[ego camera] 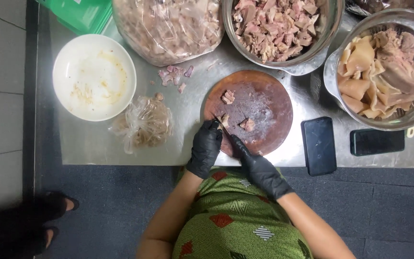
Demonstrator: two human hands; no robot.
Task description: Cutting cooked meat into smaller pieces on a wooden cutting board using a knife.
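A round brown cutting board [264, 103] lies on the steel table [192, 103] with a few pieces of cooked meat [228, 97] on it. My left hand [205, 146], in a black glove, presses on a meat piece [224, 118] at the board's near left edge. Just to its right, my right hand [257, 165], also in a black glove, grips a knife [221, 125] whose thin blade points at that same piece. Another small chunk [247, 124] sits just right of the blade.
A steel bowl of chopped meat [279, 26] and a clear bag of meat [168, 26] stand at the back; a colander of pale skin pieces [384, 67] at right. A dirty white bowl [94, 76], a small plastic bag [144, 123], meat scraps [173, 76] and two dark phones [318, 145] [377, 141] lie around. Someone's sandalled feet [53, 211] stand at lower left.
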